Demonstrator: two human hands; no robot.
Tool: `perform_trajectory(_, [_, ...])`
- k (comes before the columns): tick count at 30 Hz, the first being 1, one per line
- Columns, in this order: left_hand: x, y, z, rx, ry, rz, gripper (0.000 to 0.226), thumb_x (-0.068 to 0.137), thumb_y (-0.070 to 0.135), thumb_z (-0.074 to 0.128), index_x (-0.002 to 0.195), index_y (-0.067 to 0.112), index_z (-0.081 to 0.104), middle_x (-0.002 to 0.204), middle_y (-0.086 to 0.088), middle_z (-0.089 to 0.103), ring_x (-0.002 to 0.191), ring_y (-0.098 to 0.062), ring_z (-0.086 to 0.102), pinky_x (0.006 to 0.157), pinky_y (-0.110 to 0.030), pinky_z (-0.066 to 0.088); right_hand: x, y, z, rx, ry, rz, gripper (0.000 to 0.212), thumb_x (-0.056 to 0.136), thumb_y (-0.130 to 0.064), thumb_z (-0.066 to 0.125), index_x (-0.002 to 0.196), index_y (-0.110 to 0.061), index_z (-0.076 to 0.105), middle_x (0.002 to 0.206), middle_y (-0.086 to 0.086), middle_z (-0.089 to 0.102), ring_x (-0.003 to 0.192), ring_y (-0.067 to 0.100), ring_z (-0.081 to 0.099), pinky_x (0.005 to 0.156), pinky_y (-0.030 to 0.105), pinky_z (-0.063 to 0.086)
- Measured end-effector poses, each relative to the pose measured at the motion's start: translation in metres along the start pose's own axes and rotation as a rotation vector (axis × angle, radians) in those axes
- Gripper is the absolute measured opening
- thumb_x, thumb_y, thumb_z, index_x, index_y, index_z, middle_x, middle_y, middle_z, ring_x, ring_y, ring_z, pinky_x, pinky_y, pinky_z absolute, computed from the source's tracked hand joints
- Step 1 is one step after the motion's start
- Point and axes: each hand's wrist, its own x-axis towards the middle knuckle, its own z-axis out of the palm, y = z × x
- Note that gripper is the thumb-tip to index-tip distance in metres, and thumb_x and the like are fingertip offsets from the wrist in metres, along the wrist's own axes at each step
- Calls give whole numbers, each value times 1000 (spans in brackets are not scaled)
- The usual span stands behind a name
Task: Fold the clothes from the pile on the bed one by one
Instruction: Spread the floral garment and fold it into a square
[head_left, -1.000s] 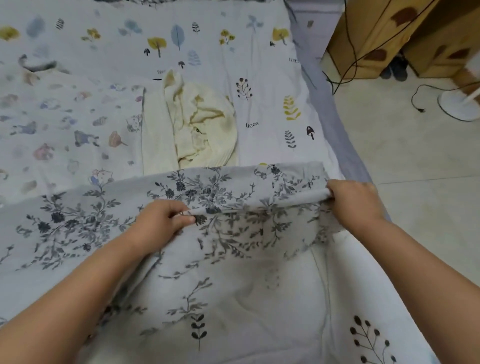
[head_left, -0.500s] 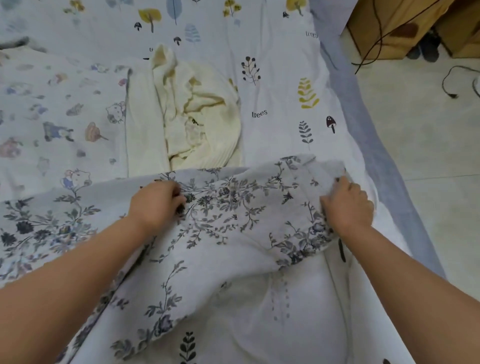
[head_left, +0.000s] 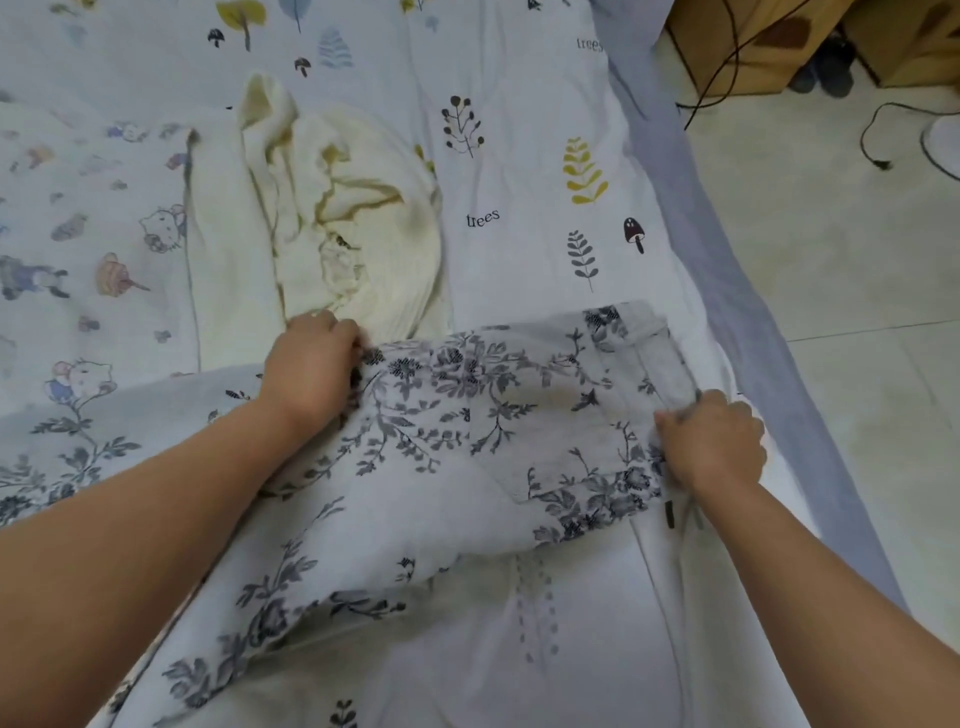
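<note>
**Student:** What does each grip hold?

**Instructor:** The left hand (head_left: 311, 364) is closed on the far left corner of the floral garment (head_left: 498, 415), fingers curled over the cloth. The right hand (head_left: 711, 447) is pinched shut on the garment's right edge, just below a plain grey band (head_left: 654, 353), probably a hem or waistband.

**Student:** And where does the garment lie?

**Instructor:** On the bed (head_left: 519, 182), near its right side, spread across the near half of the view. Its right portion is doubled over, forming a roughly square panel between the two hands; the remainder trails left and toward the wearer under the left forearm.

**Student:** What lies beyond it?

**Instructor:** A crumpled cream garment (head_left: 332, 218) just beyond the left hand, touching or nearly touching the floral edge, and a cartoon-print cloth (head_left: 93, 234) farther left. To the right is tiled floor (head_left: 831, 260).

**Student:** How should this fold be finished?

**Instructor:** In my judgement: keep both corners taut, align the doubled edge squarely, lay it flat, then smooth outward from the centre. Avoid catching the cream garment beneath the fold.
</note>
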Motion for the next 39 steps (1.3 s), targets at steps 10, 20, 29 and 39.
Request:
perform_trajectory(10, [-5,11,9,36,-90,145,25,98,25,41,96,3,52,87,-14,59,74,-29,50,63,-34,30,2,3,-12,34,-98,-48,44,88,-49,55,72,-10,45,87,13,61,74,28,52,58,31,38])
perform_trajectory(20, [-19,9,-35,-186,-274,256,30,94,31,49,68,21,40,54,8,44,52,-11,42,48,-26,25,-78,62,-79,265,-91,-84,44,85,-39,63,56,-10,47,46,1,50,48,16,48,44,27,25])
perform_trajectory(29, [-45,69,-18,6,-528,333,24,93,41,50,100,19,56,83,3,60,81,-19,57,69,-30,42,-135,146,-49,144,-235,176,41,87,-45,58,66,-12,47,61,4,58,64,24,56,50,30,31])
perform_trajectory(39, [-82,95,23,288,-294,271,18,90,19,48,107,16,52,106,-4,55,100,-25,52,81,-33,33,-112,128,0,138,-60,101,38,95,-41,44,109,-9,57,107,13,63,99,30,57,82,36,45])
